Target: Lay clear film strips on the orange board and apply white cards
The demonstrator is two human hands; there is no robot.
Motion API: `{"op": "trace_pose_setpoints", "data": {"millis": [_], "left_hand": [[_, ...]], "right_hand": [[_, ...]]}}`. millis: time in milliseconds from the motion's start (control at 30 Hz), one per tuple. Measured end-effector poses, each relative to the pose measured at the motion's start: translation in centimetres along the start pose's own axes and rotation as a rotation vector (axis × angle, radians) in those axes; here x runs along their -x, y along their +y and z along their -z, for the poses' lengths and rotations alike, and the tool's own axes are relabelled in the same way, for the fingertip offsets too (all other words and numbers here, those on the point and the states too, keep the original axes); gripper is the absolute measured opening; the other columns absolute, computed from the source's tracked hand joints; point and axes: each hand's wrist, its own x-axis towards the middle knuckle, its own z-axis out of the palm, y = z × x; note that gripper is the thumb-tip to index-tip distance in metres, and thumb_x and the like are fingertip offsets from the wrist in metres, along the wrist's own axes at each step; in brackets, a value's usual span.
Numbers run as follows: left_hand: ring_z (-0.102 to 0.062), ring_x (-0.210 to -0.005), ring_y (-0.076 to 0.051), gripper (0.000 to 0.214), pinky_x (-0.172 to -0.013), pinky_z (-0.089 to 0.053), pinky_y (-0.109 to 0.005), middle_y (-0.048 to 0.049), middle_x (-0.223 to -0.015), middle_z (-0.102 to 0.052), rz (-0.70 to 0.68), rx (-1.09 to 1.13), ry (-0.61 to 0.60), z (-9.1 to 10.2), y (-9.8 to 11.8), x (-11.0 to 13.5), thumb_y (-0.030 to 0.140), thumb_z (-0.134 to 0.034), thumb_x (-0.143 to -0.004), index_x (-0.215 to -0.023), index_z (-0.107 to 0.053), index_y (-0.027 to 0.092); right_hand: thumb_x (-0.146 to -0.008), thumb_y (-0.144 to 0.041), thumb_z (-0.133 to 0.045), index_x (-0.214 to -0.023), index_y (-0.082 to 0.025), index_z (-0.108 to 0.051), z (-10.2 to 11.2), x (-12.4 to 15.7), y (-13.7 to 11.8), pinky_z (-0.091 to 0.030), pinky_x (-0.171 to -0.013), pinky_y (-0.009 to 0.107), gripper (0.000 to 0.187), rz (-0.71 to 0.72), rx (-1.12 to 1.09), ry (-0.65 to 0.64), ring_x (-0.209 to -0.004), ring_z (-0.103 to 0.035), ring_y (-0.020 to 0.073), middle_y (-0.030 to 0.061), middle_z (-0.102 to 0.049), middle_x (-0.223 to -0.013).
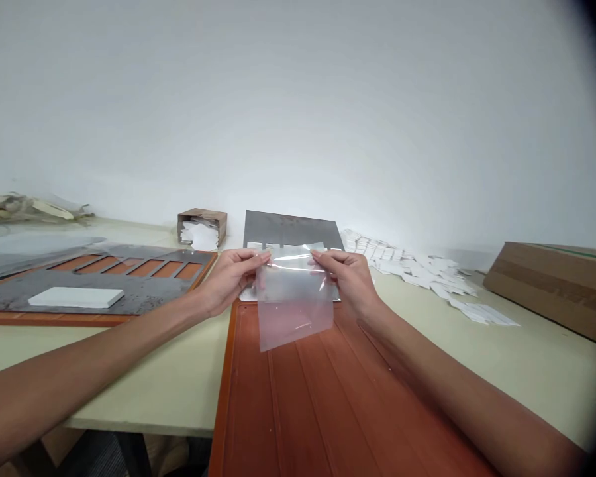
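A clear plastic sheet (295, 305) hangs between my two hands, its lower part over the near end of a reddish-brown grooved board (298, 404). My left hand (233, 275) pinches its upper left corner between thumb and fingers. At the upper right corner, my right hand (350, 278) grips it the same way. Behind the sheet a dark grey plate (293, 228) stands at the far end of the board, with white pieces along its lower part, seen partly through the plastic.
To the left, a grey slotted plate (163, 298) lies on another brown board, bearing a white block (77, 297). A small cardboard box (202, 215) holding white paper stands at the back. White paper pieces (427, 271) spread to the right, beside a large carton (551, 285).
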Motion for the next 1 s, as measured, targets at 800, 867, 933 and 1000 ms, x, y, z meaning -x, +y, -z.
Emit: {"op": "trace_pose_setpoints", "data": {"millis": [800, 867, 933, 1000], "left_hand": [[-0.059, -0.064, -0.012, 0.018, -0.058, -0.047, -0.024, -0.0131, -0.084, -0.076, -0.039, 0.109, 0.189, 2.0, -0.1, -1.4, 0.026, -0.084, -0.075, -0.078, -0.081, 0.009], [-0.063, -0.069, -0.013, 0.014, -0.062, -0.05, -0.023, -0.0104, -0.084, -0.076, -0.072, 0.171, 0.281, 3.0, 0.1, -2.0, 0.025, -0.083, -0.074, -0.078, -0.08, 0.011], [-0.065, -0.074, -0.013, 0.013, -0.066, -0.053, -0.021, -0.0081, -0.086, -0.075, -0.114, 0.216, 0.332, 3.8, 0.3, -2.5, 0.026, -0.082, -0.076, -0.079, -0.079, 0.013], [-0.065, -0.075, -0.012, 0.014, -0.066, -0.053, -0.02, -0.0072, -0.091, -0.075, -0.148, 0.233, 0.339, 4.1, 0.4, -2.8, 0.027, -0.081, -0.079, -0.084, -0.078, 0.014]], "right_hand": [[-0.072, -0.033, -0.081, -0.057, -0.017, -0.072, 1.1, -0.9, -1.0, -0.034, -0.049, 0.026, 0.024, 0.115, -0.073, 0.16, -0.051, -0.043, 0.0085, 0.003, -0.065, -0.058], [-0.067, -0.029, -0.082, -0.057, -0.016, -0.071, 2.7, -2.0, -1.1, -0.029, -0.046, 0.024, 0.019, 0.166, -0.169, 0.303, -0.049, -0.041, 0.0069, 0.0019, -0.063, -0.057], [-0.064, -0.027, -0.081, -0.06, -0.016, -0.071, 4.3, -3.1, -1.1, -0.028, -0.045, 0.023, 0.016, 0.198, -0.242, 0.448, -0.05, -0.043, 0.0068, 0.0024, -0.065, -0.062], [-0.063, -0.028, -0.081, -0.063, -0.016, -0.071, 5.3, -3.8, -1.0, -0.03, -0.045, 0.023, 0.016, 0.181, -0.283, 0.544, -0.056, -0.05, 0.0084, 0.0036, -0.068, -0.07]]}}
